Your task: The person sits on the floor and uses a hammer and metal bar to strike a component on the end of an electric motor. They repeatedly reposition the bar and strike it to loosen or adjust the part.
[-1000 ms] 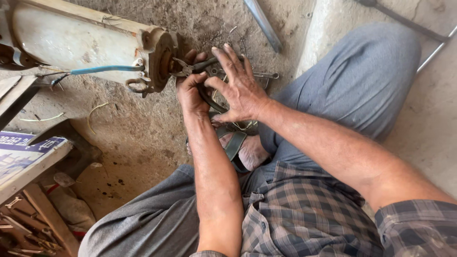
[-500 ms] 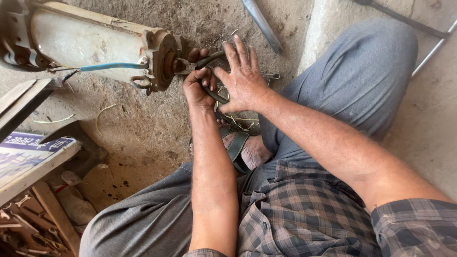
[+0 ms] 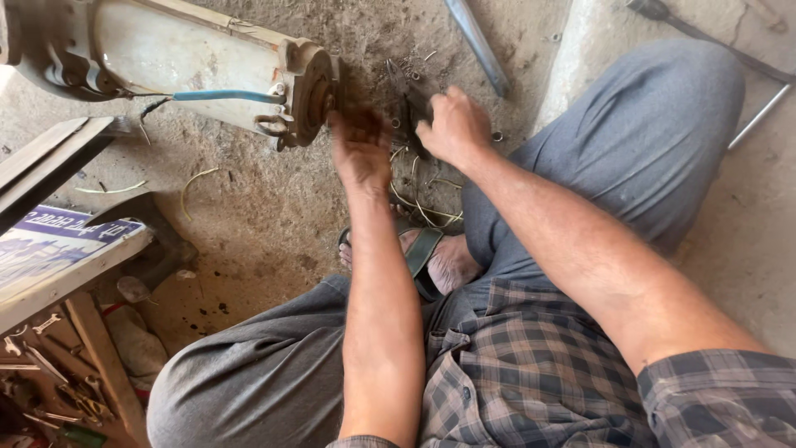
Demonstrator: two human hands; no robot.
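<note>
Seated on a dusty concrete floor (image 3: 274, 216), grey-trousered knees spread wide, sandalled foot (image 3: 431, 261) tucked in between. Left hand (image 3: 361, 149) raised just beside the round rusty end flange (image 3: 313, 95) of a long cream-coloured metal motor housing (image 3: 182, 62) lying on its side; blurred by motion, so cannot tell whether its fingers were apart or together, nor whether anything was touched. Right hand (image 3: 452, 129) lowered to the floor, fingers curled together around a dark metal tool (image 3: 410, 112), partly hidden under the knuckles; kind of tool unclear. Thin blue cable (image 3: 224, 96) laid along the housing's side, ending near the flange. Scraps of pale wire (image 3: 419, 195) scattered on the floor below both hands. Grey metal bar (image 3: 474, 41) lying aslant on the floor beyond the right hand, well apart from the housing. Wooden bench edge (image 3: 66, 274) at the lower left, small hand tools (image 3: 50, 390) heaped beneath it.
</note>
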